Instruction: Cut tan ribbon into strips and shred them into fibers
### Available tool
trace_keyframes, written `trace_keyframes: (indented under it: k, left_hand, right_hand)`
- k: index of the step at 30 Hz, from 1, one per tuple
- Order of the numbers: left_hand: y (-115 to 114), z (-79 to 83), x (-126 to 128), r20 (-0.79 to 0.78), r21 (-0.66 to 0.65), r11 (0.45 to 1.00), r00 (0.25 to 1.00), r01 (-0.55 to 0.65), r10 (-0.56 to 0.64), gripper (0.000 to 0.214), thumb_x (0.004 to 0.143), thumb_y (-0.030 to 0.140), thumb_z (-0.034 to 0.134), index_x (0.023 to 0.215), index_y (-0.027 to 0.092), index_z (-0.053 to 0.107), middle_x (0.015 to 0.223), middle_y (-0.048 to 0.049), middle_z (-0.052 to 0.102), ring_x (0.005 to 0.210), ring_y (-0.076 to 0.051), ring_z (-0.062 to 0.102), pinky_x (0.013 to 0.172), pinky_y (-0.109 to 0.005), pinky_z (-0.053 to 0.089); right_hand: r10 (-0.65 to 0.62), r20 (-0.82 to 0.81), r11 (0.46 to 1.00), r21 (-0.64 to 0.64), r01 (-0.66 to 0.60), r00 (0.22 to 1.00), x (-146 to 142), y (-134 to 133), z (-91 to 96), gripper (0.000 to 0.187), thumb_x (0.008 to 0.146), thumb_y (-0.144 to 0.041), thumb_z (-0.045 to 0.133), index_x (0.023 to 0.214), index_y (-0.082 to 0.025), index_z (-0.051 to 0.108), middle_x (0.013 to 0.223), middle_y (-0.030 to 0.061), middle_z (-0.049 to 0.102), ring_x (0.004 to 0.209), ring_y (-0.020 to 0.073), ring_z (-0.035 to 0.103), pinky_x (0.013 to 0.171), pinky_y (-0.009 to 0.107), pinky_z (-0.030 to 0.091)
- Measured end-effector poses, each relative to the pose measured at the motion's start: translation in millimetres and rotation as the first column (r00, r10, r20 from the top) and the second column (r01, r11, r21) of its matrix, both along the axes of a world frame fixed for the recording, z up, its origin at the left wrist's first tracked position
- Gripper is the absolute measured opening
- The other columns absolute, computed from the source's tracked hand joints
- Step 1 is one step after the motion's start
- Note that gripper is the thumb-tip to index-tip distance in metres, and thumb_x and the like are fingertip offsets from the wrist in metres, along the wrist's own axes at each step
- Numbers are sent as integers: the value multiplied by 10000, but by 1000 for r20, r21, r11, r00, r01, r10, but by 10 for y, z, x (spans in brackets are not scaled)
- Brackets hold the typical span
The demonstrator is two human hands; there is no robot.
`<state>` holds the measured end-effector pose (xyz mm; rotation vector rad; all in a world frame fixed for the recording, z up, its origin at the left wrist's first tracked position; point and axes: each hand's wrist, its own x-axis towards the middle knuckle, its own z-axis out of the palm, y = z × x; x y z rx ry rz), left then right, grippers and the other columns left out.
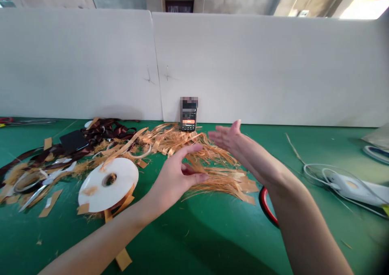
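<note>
A heap of frayed orange ribbon fibres (212,173) lies on the green table mat (170,230). My left hand (179,171) sits at the heap's near edge, its curved fingers apart and among the strands, with no clear grip. My right hand (227,139) hangs open over the heap's far side, fingers spread and pointing left. To the left of my left hand lies a white ribbon spool (106,185), with orange ribbon scraps around and under it.
Dark brown ribbon (103,135), a black flat object (73,141) and steel scissors (32,196) lie at left. An upright phone (189,114) leans on the white partition (258,68). A red-and-black loop (264,206) lies under my right arm; a white cable (334,177) lies at right.
</note>
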<state>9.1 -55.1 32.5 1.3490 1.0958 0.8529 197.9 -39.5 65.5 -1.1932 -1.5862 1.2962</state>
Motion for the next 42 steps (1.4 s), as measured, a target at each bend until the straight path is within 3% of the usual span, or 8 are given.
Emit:
trace_keyframes:
  k: [7,13,18,25,28,32,36,42]
  left_hand:
    - [4,8,-31,20,-27,1000,1000,11,-11,683,661,274,802,1292,242,540,598,64,520,580,-124,486,577,-257,398]
    - [2,-8,-14,38,-7,1000,999,15,-15,628,648,218,801,1237,242,583,1063,-33,672,642,-100,538,658,-276,468]
    - [27,-30,-33,45,-44,999,999,27,-25,724,643,247,809,1307,209,522,676,23,616,631,-146,550,628,-291,451]
    - [33,-9,-48,13,5,1000,1000,-7,7,634,657,243,796,1249,232,570,1283,-70,588,679,-100,536,695,-296,477]
    - [55,-47,-48,67,-49,998,997,29,-26,663,638,229,801,1254,216,558,1147,-66,644,717,-126,575,689,-293,492]
    - [81,-20,-102,44,-64,997,998,52,-50,654,671,235,783,1278,209,541,686,27,604,681,-150,588,675,-290,492]
    - [100,-3,-208,-24,-29,998,998,49,-50,486,675,233,784,1137,226,635,869,-11,671,715,-141,603,699,-286,492]
    - [-64,-213,-484,-127,-198,937,940,288,-316,408,669,242,782,1068,223,700,824,-19,713,679,-140,612,680,-276,481]
  right_hand:
    - [627,36,711,-435,-553,778,140,-106,192,869,834,-794,189,815,-115,730,619,98,707,355,84,445,440,235,416]
    - [-182,152,983,33,179,971,102,-67,114,639,825,-703,478,1245,-239,604,1310,94,615,1148,234,584,1014,371,419]
    - [568,-131,753,-316,-577,813,82,-159,202,988,757,-864,95,978,-143,734,850,135,757,755,251,710,779,409,542]
    - [-255,198,964,-27,265,946,157,18,40,800,829,-755,350,1432,-233,420,1384,119,558,1326,298,441,1120,482,288]
    - [120,-52,989,-80,-124,991,34,-31,96,813,842,-781,138,1393,-283,469,1262,68,658,1173,238,597,1021,422,422]
    - [577,-143,721,-372,-584,804,8,-86,138,622,921,-616,348,1067,-127,701,756,78,752,603,156,679,753,337,552]
    - [153,-164,928,-314,-199,975,31,-77,9,218,814,-197,608,994,-168,728,984,69,760,928,165,703,897,297,531]
    - [-330,-99,906,-312,286,939,74,-448,-355,227,675,-329,787,855,-191,774,1023,78,756,981,224,690,938,358,524]
